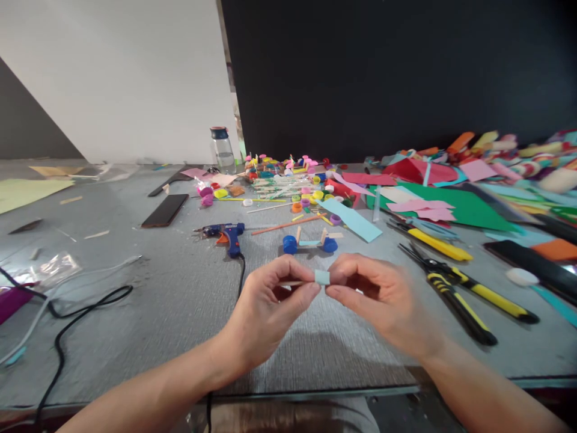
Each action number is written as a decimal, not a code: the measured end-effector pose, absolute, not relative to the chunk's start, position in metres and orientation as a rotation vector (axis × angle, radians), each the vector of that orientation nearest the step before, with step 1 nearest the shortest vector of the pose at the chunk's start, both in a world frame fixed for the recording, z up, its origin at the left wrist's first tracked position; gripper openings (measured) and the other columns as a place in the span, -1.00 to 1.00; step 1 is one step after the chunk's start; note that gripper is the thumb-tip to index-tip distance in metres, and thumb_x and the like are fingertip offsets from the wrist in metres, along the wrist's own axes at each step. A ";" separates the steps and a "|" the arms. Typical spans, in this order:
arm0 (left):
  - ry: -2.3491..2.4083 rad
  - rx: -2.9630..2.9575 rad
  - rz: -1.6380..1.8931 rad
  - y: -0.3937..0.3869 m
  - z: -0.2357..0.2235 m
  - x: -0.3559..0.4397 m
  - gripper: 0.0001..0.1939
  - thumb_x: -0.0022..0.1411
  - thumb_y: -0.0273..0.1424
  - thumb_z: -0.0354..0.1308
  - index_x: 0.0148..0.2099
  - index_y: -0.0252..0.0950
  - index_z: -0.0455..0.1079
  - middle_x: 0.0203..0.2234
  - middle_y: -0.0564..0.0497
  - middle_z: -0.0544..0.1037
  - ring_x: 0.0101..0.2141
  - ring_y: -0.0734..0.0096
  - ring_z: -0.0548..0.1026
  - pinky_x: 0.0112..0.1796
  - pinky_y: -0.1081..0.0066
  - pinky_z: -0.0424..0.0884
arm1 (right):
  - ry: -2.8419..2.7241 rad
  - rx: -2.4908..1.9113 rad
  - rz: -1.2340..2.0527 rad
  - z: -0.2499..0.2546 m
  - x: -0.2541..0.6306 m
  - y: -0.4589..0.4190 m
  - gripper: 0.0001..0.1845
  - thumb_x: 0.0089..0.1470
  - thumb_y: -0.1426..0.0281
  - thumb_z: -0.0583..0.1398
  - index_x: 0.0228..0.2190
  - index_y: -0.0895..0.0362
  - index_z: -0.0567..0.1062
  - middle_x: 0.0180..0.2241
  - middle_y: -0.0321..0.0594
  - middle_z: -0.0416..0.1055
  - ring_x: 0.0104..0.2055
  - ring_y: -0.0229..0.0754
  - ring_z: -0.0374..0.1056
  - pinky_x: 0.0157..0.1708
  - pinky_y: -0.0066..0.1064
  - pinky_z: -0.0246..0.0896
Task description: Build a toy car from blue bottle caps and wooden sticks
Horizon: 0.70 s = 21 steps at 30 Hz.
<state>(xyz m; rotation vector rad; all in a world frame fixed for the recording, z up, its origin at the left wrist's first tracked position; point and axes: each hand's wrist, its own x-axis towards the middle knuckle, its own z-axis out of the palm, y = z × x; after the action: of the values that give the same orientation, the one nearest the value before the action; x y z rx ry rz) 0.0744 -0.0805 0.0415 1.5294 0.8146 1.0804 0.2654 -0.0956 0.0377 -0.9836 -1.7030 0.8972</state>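
Observation:
Close above the front of the table, both my hands meet at a small piece of light blue paper (321, 276). My left hand (274, 307) is closed, thumb and fingers pinching a thin wooden stick (288, 283) that runs towards the paper. Whether the paper is wrapped around the stick or only lies against it, I cannot tell. From the other side, my right hand (376, 294) pinches the paper's right edge. Just beyond my hands stands a little assembly with blue bottle-cap wheels (290, 244) and small upright sticks.
A blue glue gun (229, 236) lies left of centre, its black cord trailing forward. Yellow-black pliers (455, 288) and a yellow cutter (435, 240) lie at right. Behind are colourful caps, a water bottle (222, 150), green paper (460, 207) and a black phone-like slab (165, 210).

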 end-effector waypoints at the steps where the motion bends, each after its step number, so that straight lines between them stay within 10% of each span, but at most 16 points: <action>1: 0.815 1.530 1.078 -0.081 0.041 0.075 -0.86 0.21 -0.42 0.24 -0.39 -0.31 0.37 -0.53 0.12 0.39 -0.50 0.57 0.28 -0.46 0.53 0.26 | -1.706 -0.983 0.877 0.037 0.265 -0.096 -0.84 0.19 0.38 0.27 -0.43 0.07 0.44 -0.44 -0.36 0.35 -0.40 -0.29 0.27 -0.44 -0.45 0.20; 21: 0.798 1.620 1.118 -0.078 0.035 0.076 -0.88 0.22 -0.49 0.22 -0.39 -0.31 0.39 -0.50 0.12 0.40 -0.47 0.58 0.32 -0.45 0.54 0.25 | -1.752 -0.873 0.769 0.032 0.264 -0.092 -0.79 0.20 0.44 0.28 -0.49 0.12 0.47 -0.50 -0.36 0.34 -0.50 -0.35 0.23 -0.54 -0.46 0.10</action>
<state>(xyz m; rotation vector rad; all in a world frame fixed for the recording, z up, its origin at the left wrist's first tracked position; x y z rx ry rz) 0.0765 -0.0778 0.0348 1.6196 0.7980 1.1184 0.2639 -0.0920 0.0323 -0.8726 -1.7521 0.7685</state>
